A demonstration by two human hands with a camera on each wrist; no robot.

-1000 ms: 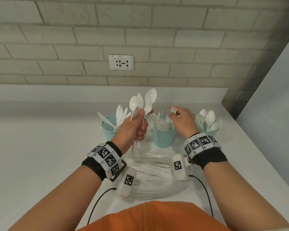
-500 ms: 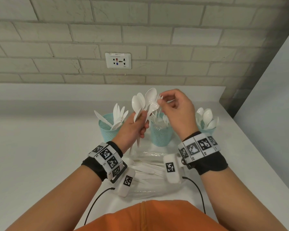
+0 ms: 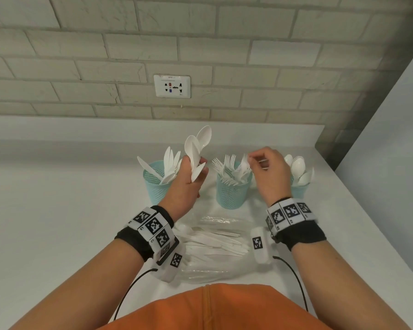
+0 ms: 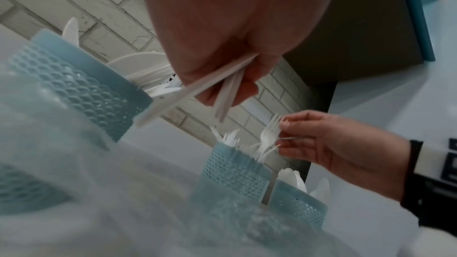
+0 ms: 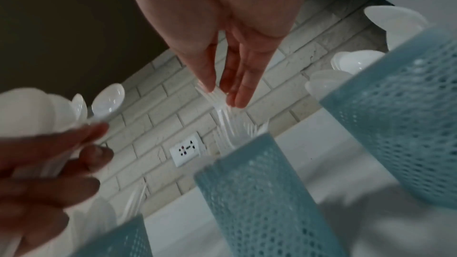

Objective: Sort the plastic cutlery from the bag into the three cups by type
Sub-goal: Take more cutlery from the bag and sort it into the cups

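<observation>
Over the middle cup (image 3: 234, 191), seen from the head view, the right hand (image 3: 270, 172) has been moved across from the bunch of spoons (image 3: 197, 151), where it was half a second ago, and a fork (image 3: 244, 163) is now pinched at its tines by the thumb and fingertips, with the handle already down among the other forks. One more fork looks as good as sorted. The spoons are gripped in the left hand (image 3: 186, 186), to the left of the middle cup and in front of the knife cup (image 3: 156, 184); they probably go next into the spoon cup (image 3: 299, 189) on the right. Near the body, the bag (image 3: 212, 248) is seen flat on the table (image 3: 57, 222) with more cutlery inside. From the left wrist view, thin white handles (image 4: 222, 89) are held tight in curled fingers, and the fork head is pinched above the middle cup. From the right wrist view, the fork tines are pinched between the thumb and straight fingers (image 5: 237, 85), right above the middle cup's rim.
</observation>
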